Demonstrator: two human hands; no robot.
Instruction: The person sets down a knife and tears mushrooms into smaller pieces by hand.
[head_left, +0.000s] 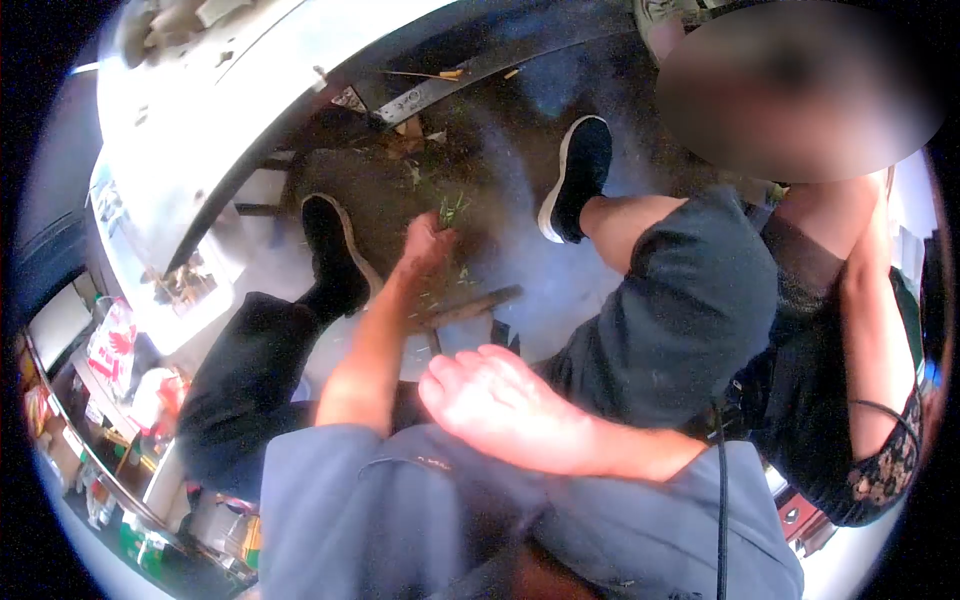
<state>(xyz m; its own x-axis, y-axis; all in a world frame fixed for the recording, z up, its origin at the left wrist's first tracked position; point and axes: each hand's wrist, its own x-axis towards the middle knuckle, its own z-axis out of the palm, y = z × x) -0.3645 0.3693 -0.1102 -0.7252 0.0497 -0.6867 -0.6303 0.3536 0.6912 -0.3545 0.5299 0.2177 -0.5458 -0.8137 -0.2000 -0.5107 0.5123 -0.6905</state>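
Through the head view, my left hand (430, 245) is gripping green sprigs (454, 209), which are poking out just beyond it. My right hand (500, 398) is hanging nearer my body; I can't tell whether it's holding anything. A loose pinch might be risking sprigs slipping floorward.

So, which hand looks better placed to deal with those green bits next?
Probably the left hand: it is right down at the green bits, though whether it grips them is unclear. The right hand is farther back, away from them.
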